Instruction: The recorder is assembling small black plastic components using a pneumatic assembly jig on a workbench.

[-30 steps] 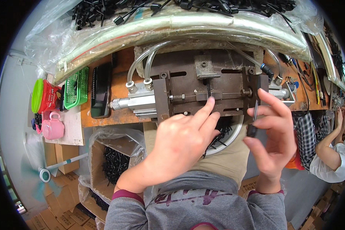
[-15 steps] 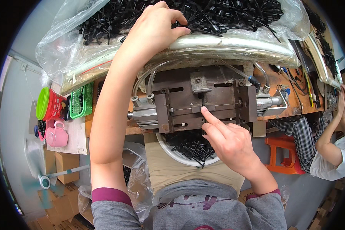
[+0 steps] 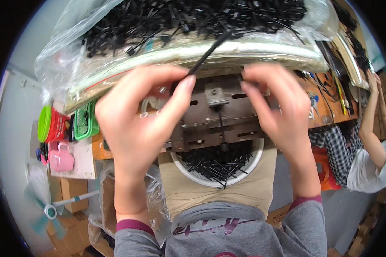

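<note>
Raised above the metal fixture, my left hand (image 3: 148, 113) pinches a thin black stick-like part (image 3: 210, 52) between thumb and fingertips; the part slants up to the right. My right hand (image 3: 278, 100) is across from it, blurred, thumb and fingers drawn together around a dark bit too smeared to name. Between and below the hands is the dark brown fixture (image 3: 240, 107) with a grey metal block (image 3: 215, 94) at its middle. Another black part (image 3: 222, 132) with a thicker end lies across the fixture, pointing toward me.
A white round basket (image 3: 260, 158) of black parts rests at my lap. Beyond the fixture lies a large plastic-lined heap of black parts (image 3: 167, 21). At left are a green basket (image 3: 86, 120), a red bucket (image 3: 58, 124), a pink mug (image 3: 61, 158) and a fan (image 3: 50, 211). Another person (image 3: 371, 167) sits at right.
My left hand has come back from the heap with a black part. My right hand has lifted off the fixture's middle, up and to the right.
</note>
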Action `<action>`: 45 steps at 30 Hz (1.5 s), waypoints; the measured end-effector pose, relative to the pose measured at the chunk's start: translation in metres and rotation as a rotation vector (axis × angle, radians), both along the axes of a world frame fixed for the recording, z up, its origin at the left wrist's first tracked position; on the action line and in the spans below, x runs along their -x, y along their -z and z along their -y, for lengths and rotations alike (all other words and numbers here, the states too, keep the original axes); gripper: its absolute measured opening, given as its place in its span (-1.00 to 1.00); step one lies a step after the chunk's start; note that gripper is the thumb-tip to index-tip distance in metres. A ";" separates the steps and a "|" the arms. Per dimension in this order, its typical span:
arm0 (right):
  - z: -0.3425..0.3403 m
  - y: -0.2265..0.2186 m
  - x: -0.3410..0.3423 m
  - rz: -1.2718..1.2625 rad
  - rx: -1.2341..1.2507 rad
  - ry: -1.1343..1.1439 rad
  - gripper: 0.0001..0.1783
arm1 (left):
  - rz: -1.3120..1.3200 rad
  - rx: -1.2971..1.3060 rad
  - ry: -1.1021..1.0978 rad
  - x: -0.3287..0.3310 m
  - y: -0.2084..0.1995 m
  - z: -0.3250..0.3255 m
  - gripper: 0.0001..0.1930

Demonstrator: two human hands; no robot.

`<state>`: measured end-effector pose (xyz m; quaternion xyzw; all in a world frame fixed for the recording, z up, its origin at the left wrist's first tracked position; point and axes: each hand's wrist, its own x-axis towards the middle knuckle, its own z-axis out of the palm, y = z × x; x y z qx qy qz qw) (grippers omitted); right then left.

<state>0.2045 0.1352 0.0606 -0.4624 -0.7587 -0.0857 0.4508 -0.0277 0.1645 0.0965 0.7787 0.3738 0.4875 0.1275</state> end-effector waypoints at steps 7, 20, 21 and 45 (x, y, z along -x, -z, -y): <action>-0.088 -0.015 0.005 0.131 -0.059 0.303 -0.75 | 0.053 0.039 0.051 -0.019 0.040 0.062 -0.78; -0.076 -0.014 0.007 0.142 -0.140 -0.016 -0.90 | -0.427 -0.025 0.062 -0.031 0.097 0.071 -0.70; -0.070 -0.016 0.005 0.112 -0.073 -0.047 -0.88 | -0.434 0.007 0.047 -0.032 0.097 0.069 -0.70; 0.073 0.060 0.036 0.290 0.358 -0.005 -0.70 | -0.691 -0.314 0.051 -0.111 -0.022 -0.132 -0.84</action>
